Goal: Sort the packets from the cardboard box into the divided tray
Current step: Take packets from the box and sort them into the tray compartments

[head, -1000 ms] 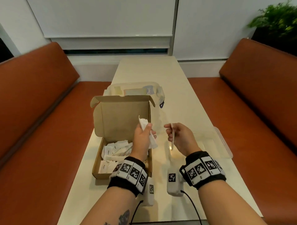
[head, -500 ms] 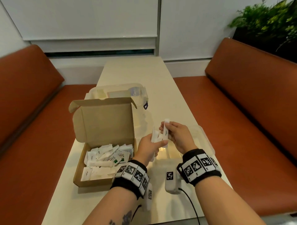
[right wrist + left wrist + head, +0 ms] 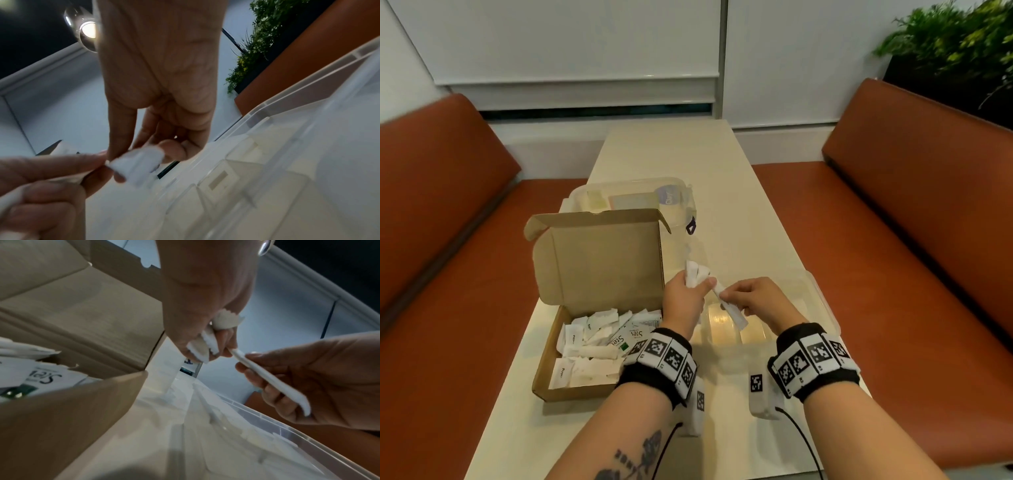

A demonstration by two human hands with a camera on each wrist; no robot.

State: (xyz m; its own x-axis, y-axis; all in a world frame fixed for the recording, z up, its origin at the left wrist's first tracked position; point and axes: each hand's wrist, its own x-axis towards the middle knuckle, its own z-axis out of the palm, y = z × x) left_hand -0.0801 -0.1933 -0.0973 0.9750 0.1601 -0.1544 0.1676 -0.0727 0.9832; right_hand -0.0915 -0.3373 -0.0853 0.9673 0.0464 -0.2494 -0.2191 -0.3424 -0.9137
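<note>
Packets point(image 3: 599, 337) fill cardboard box point(image 3: 544, 387); divided tray point(image 3: 822, 308) beside it.

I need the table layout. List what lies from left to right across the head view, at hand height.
Open brown cardboard box → left hand gripping crumpled white packets → long white packet → right hand → clear plastic divided tray.

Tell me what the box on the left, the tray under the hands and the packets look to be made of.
Cardboard box: brown corrugated card, matte, with folded flaps. Divided tray: clear, slightly frosted plastic, probably rigid; the table shows through its walls. Packets: white, matte, crinkled with serrated ends, likely paper, possibly lined.
</note>
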